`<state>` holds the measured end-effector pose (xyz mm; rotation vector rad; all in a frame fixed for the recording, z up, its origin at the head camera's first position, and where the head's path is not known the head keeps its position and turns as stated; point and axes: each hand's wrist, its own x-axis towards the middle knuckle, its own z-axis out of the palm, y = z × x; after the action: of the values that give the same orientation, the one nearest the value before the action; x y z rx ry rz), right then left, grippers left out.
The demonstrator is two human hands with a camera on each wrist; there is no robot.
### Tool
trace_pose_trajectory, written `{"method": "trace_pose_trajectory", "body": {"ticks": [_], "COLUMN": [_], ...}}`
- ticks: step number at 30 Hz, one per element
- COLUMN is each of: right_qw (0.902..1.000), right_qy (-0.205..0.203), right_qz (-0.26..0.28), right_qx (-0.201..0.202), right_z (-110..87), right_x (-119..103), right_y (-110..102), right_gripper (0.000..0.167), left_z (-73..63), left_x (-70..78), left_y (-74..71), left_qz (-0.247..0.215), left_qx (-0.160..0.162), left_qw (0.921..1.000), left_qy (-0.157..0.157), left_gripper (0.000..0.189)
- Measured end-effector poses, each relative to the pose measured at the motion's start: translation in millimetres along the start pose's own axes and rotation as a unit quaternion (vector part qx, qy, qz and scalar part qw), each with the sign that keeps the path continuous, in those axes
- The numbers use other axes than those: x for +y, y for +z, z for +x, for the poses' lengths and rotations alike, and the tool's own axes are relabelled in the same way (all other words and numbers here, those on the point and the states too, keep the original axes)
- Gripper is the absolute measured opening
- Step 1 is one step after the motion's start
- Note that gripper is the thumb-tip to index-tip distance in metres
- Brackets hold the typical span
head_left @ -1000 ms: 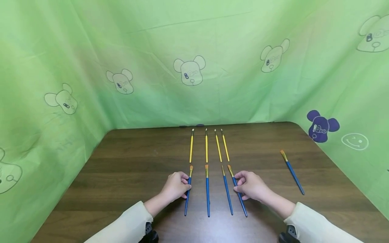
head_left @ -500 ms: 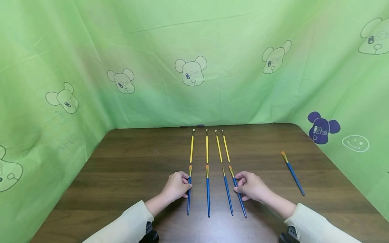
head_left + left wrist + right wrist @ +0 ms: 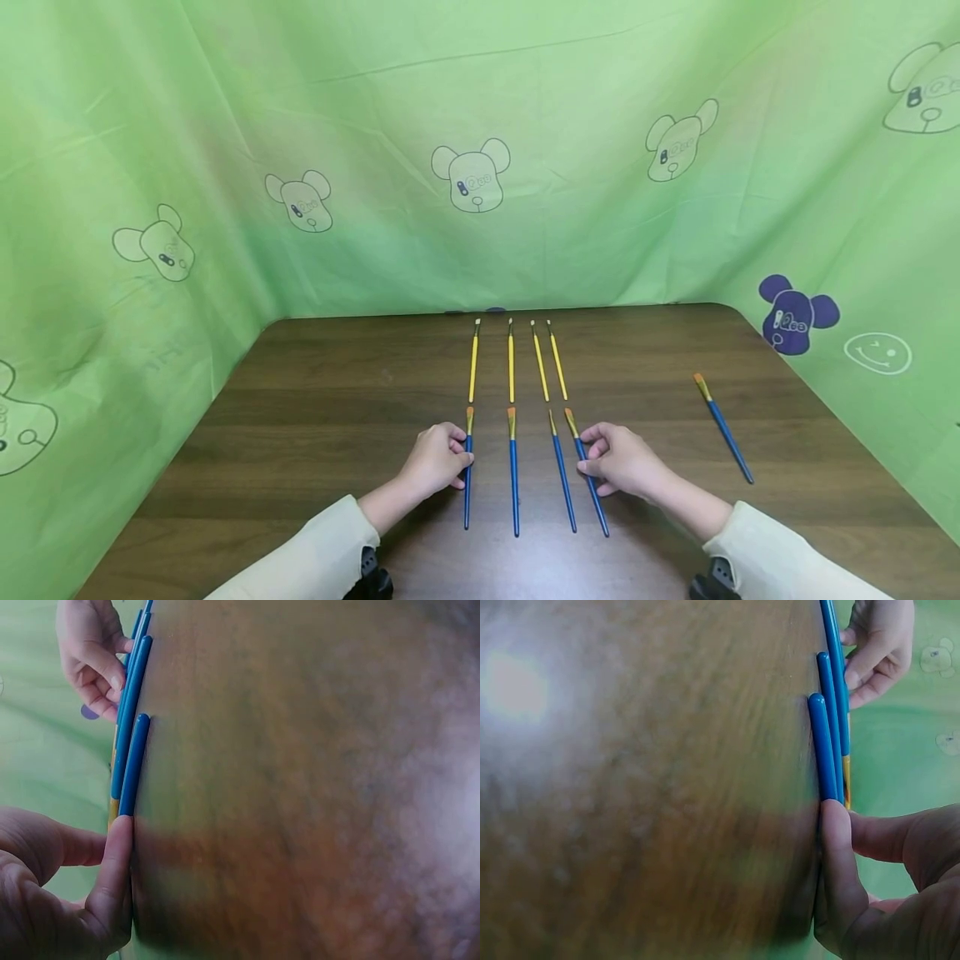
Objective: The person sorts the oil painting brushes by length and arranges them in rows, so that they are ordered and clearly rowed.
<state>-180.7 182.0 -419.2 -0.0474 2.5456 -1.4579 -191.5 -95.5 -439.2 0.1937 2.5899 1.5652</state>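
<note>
On the brown table, my left hand pinches the leftmost blue paintbrush between thumb and fingers. That brush lies nearly straight, flat bristles pointing away; its handle end shows past the thumb in the left wrist view. My right hand pinches another blue paintbrush, tilted with its bristles to the left; the right wrist view shows its handle. Between the hands lie two more blue brushes, one straight and flat-tipped, one slanted and fine-tipped. Fingers hide part of both held handles.
Beyond the blue row, several yellow paintbrushes lie side by side, bristles toward the table's back edge. A separate blue paintbrush lies aslant at the right. Green cloth printed with bear heads surrounds the table.
The lower end of the left blue paintbrush has swung slightly right, so the brush lies straighter. My right hand and its brush have hardly moved.
</note>
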Motion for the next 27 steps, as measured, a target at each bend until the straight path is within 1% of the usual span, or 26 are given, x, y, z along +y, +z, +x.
{"method": "trace_pose_trajectory", "body": {"ticks": [8, 22, 27], "right_qw": [1.0000, 0.9999, 0.9999], "right_qy": [0.007, -0.003, 0.006], "right_qz": [0.004, -0.002, 0.003], "right_qx": [0.001, -0.010, -0.010], "right_z": [1.1, 0.6, -0.2], "right_x": [1.2, 1.6, 1.6], "right_y": [0.2, -3.8, -7.9], "right_gripper": [0.040, 0.042, 0.041], "left_z": [-0.6, -0.3, -0.1], "left_x": [-0.2, 0.4, 0.4], "left_y": [0.2, 0.2, -0.6], "left_qz": [-0.002, 0.003, 0.002], "left_qx": [0.002, -0.001, -0.003], "left_qw": [1.0000, 1.0000, 1.0000], "left_qy": [-0.006, -0.005, -0.005], "left_gripper": [0.026, 0.027, 0.027]}}
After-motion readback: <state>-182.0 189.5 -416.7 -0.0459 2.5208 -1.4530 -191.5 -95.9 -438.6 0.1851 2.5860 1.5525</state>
